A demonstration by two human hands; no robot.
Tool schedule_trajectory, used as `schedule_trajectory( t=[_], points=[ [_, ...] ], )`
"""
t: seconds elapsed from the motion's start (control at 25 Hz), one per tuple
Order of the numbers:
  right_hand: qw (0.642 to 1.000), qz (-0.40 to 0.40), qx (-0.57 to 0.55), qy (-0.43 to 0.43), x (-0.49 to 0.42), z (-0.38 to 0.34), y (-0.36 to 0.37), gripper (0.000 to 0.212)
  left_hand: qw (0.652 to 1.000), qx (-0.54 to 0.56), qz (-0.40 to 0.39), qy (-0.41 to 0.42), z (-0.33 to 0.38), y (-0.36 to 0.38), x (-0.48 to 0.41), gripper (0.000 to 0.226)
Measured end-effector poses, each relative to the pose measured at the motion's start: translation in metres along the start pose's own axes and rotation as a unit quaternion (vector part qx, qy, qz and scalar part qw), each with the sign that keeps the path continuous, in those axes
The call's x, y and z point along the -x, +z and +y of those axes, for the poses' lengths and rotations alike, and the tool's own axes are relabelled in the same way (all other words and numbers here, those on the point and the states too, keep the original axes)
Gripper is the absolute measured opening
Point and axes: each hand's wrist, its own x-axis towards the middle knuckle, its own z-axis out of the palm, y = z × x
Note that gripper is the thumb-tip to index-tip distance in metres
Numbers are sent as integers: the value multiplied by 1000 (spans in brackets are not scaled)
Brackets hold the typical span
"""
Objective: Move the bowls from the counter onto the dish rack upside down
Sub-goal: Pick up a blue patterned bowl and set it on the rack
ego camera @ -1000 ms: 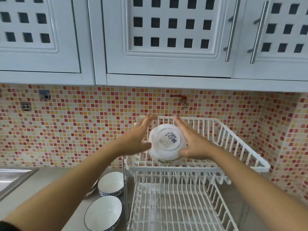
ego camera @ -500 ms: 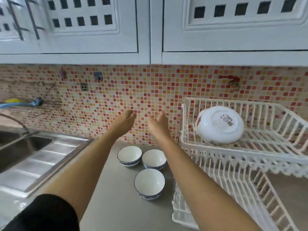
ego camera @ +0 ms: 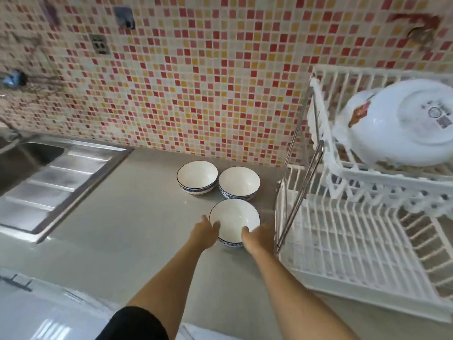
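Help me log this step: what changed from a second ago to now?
Both hands let go of the large white bowl, leaving it upside down on the dish rack top tier, then moved left and down to the counter. Now the left hand and right hand close around the nearest small bowl, which is not yet lifted. The two bowls behind stayed upright in place.

Bowl (ego camera: 402,123) base print: illegible.

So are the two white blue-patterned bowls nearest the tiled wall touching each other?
Cannot tell: in the head view the left bowl and right bowl nearly meet, without a plain gap.
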Motion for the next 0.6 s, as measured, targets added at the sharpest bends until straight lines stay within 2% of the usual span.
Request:
schedule_trajectory(
  t=[0.08,0.2,0.32,0.4,0.48,0.6],
  points=[
    [999,-19,-26,17,-10,17,12,60,998,54,-5,-31,-6,17,-8,49],
    [994,-93,-41,32,-24,28,33,49,991,124,-21,-41,-9,25,-18,40],
    [992,-85,-87,28,-17,20,34,48,983,175,-26,-40,-15,21,-16,23],
    [989,-92,-113,-8,-1,7,24,38,979,197,-12,-44,-19,3,-6,16],
    [981,-113,-141,-68,14,-11,11,44,986,165,23,-27,-19,-29,0,16],
    [972,-85,-92,-200,41,-52,-10,56,986,133,97,27,-5,-92,11,31]
  ],
)
